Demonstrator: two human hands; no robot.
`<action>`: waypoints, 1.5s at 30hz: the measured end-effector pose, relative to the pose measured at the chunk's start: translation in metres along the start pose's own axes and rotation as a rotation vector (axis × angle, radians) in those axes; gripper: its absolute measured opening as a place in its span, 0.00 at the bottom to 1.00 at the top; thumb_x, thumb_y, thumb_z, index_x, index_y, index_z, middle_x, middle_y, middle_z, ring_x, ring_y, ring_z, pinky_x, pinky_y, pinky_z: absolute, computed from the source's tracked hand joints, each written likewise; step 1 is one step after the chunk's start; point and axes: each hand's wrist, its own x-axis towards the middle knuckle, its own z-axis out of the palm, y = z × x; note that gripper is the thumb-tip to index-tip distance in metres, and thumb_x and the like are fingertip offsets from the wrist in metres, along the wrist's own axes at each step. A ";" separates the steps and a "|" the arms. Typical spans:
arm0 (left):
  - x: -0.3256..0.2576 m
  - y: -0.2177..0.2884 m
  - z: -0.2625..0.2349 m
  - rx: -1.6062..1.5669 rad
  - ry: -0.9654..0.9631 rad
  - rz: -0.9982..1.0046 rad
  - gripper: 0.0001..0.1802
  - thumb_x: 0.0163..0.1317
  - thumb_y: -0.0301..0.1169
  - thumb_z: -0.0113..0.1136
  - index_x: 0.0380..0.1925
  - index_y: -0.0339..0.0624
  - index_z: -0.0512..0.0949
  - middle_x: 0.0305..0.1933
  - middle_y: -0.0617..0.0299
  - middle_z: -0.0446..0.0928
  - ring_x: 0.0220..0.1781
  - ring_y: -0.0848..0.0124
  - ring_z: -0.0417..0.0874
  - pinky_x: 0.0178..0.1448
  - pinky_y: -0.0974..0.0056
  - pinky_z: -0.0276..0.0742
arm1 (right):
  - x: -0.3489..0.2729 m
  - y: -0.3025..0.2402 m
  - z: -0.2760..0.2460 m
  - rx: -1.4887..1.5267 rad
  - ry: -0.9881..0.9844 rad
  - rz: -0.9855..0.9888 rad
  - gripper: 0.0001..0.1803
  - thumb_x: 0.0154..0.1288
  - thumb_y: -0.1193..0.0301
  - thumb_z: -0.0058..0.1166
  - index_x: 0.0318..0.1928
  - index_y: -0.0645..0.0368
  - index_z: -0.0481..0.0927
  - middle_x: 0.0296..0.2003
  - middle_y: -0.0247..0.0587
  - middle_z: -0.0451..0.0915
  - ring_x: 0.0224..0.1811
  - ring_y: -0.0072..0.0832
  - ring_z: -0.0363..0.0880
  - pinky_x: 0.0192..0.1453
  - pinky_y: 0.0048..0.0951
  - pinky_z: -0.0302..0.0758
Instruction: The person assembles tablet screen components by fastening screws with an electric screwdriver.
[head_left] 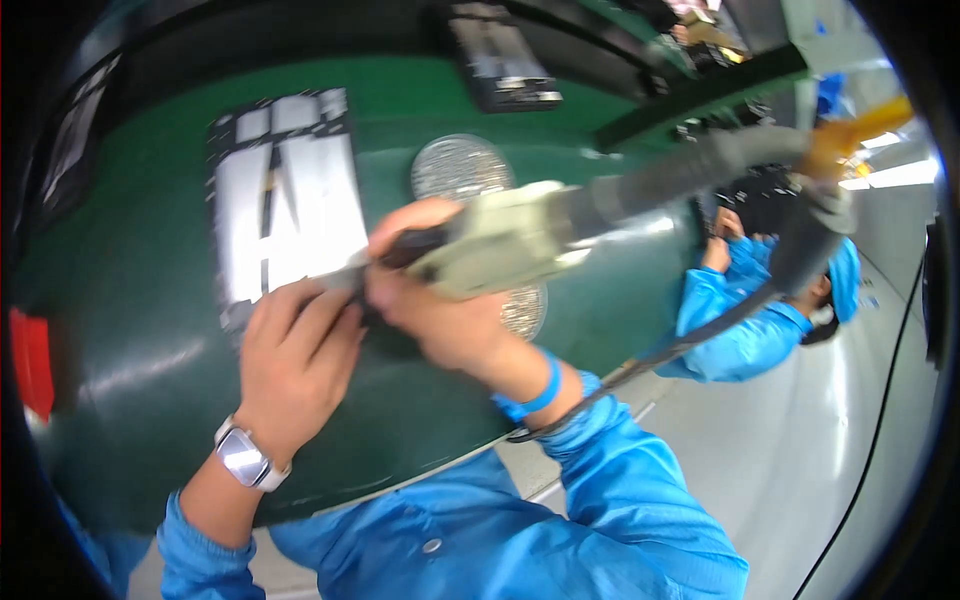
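right hand point(440, 310) grips beige tool point(500, 240), fingers point(400, 225) around it.

Powered screwdriver held to a metal plate on a green mat

A cream-bodied electric screwdriver point(510, 238) with a dark front section was gripped near its nose and held almost level, its tip pointed left; a grey hose ran from its rear toward the upper right. A silver metal plate point(285, 195) with dark slots and a chequered border lay flat on the green mat point(130, 290), its lower edge partly covered.
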 end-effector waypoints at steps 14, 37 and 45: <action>0.007 0.010 -0.010 0.028 0.004 0.010 0.13 0.48 0.21 0.69 0.37 0.33 0.83 0.45 0.54 0.80 0.50 0.52 0.80 0.51 0.51 0.76 | 0.005 -0.012 0.015 0.200 -0.035 0.019 0.17 0.54 0.82 0.62 0.46 0.62 0.77 0.41 0.37 0.81 0.43 0.20 0.80 0.47 0.25 0.78; 0.005 0.003 -0.011 -0.019 0.003 0.000 0.12 0.46 0.21 0.71 0.34 0.33 0.83 0.45 0.55 0.81 0.47 0.56 0.80 0.46 0.54 0.77 | 0.006 -0.016 -0.080 0.027 0.353 0.027 0.17 0.55 0.80 0.54 0.48 0.69 0.75 0.22 0.39 0.73 0.19 0.24 0.69 0.29 0.33 0.75; 0.007 0.004 -0.011 -0.036 -0.005 -0.011 0.12 0.46 0.21 0.72 0.34 0.33 0.84 0.46 0.55 0.81 0.47 0.56 0.80 0.47 0.54 0.77 | 0.005 -0.015 -0.081 0.016 0.370 0.045 0.16 0.53 0.80 0.53 0.45 0.68 0.75 0.22 0.40 0.73 0.18 0.25 0.69 0.28 0.33 0.74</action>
